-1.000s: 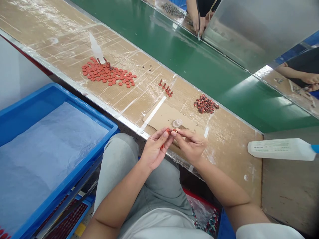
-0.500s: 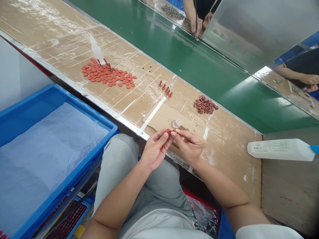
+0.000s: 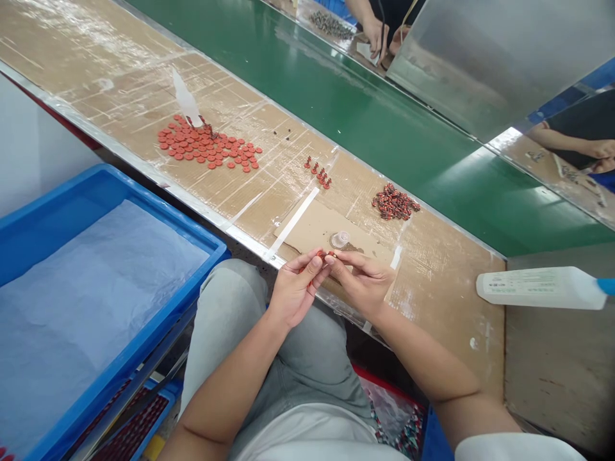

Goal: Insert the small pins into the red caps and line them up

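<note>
My left hand (image 3: 294, 291) is closed on a small red disc (image 3: 320, 255), with more red showing between its fingers. Fingertips of my right hand (image 3: 366, 282) pinch a small red-and-dark figure (image 3: 330, 255) against or right beside that disc; whether the two are joined I cannot tell. Both hands hover over the bench's front edge. Just behind them a small clear cup (image 3: 339, 239) stands on a cardboard sheet (image 3: 312, 224). Farther back, several little figures on red bases (image 3: 319, 173) stand in a row, and a pile of red-and-dark figures (image 3: 394, 202) lies to the right.
Loose red discs (image 3: 206, 146) spread over the left bench, a white pointed bottle (image 3: 186, 99) among them. A large white bottle (image 3: 542, 287) lies at right. A blue tray (image 3: 108, 173) stands at left. Beyond the green belt (image 3: 307, 96), co-workers' hands (image 3: 376, 35) are busy.
My hands stay together, shifting very slightly, and the figure has turned a little against the disc. Across the belt, a co-worker's hand has moved slightly and a pale piece now shows beside it.
</note>
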A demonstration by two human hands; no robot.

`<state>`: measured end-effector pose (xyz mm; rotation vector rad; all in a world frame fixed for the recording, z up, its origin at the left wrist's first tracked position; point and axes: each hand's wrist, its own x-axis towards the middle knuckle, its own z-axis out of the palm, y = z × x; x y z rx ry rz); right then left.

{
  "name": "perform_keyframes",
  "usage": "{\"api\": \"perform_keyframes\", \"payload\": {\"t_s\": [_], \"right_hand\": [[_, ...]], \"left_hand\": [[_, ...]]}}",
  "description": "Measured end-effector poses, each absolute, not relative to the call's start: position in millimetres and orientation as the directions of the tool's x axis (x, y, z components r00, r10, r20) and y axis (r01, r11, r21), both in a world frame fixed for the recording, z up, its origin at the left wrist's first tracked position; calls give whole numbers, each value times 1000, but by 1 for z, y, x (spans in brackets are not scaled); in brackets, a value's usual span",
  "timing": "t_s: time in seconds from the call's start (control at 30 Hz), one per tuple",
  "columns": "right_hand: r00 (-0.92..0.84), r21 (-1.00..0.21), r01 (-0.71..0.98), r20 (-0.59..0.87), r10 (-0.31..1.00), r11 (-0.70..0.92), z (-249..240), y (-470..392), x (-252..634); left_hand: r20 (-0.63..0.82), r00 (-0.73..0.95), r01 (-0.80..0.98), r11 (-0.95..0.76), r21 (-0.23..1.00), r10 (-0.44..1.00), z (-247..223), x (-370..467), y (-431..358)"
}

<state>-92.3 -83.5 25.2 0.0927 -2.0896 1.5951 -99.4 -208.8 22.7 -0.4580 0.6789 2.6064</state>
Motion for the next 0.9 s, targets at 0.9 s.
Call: {"api": "perform_keyframes", "payload": {"t_s": [0.9], "right_hand": [[-907, -915, -336, 378, 184, 225, 35, -78, -99]], "left_hand": [[-355, -899, -401, -810, 429, 257, 21, -97, -206]]}}
